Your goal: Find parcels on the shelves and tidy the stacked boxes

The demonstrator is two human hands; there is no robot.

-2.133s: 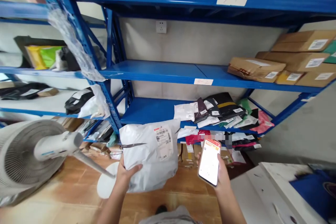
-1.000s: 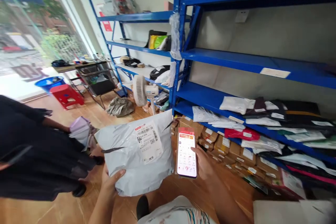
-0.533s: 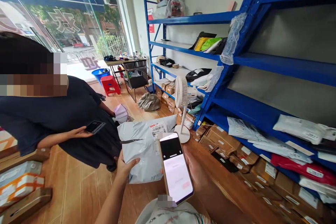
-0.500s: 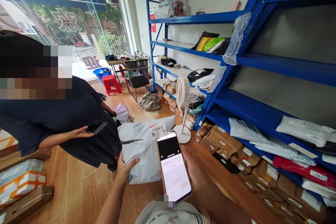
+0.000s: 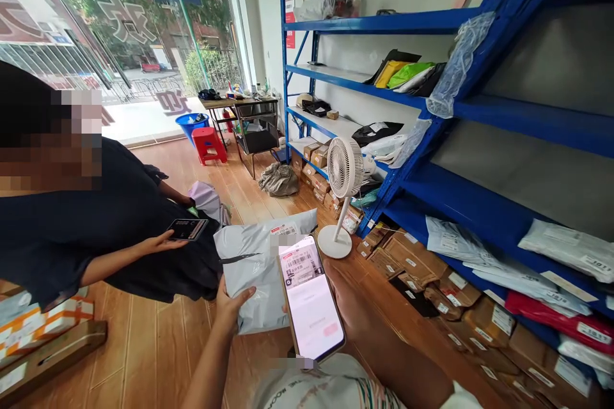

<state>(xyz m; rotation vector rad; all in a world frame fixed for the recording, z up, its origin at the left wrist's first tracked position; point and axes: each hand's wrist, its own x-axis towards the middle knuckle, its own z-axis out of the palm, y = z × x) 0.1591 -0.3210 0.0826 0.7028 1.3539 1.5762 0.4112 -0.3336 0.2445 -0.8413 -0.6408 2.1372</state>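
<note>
My left hand (image 5: 233,300) grips the left side of a grey plastic mailer parcel (image 5: 254,268), thumb on its front face. A white shipping label with a barcode lies on the parcel's upper right, partly behind the phone. My right hand (image 5: 346,297) is wrapped round a smartphone (image 5: 314,316) in front of the parcel's right side. On the phone's screen the upper part shows the label and its barcode, and the lower part is white with a small pink button.
A person in dark clothes (image 5: 129,211) stands at left, holding another phone (image 5: 188,229). A white fan (image 5: 345,169) stands beyond the parcel. Blue shelves (image 5: 384,24) hold parcels at right, with cardboard boxes (image 5: 415,259) along the floor. A red stool (image 5: 210,146) is farther back.
The phone's upper screen has gone from black to a picture of the label. My view has shifted slightly; both hands keep their holds. The other person appears farther left.
</note>
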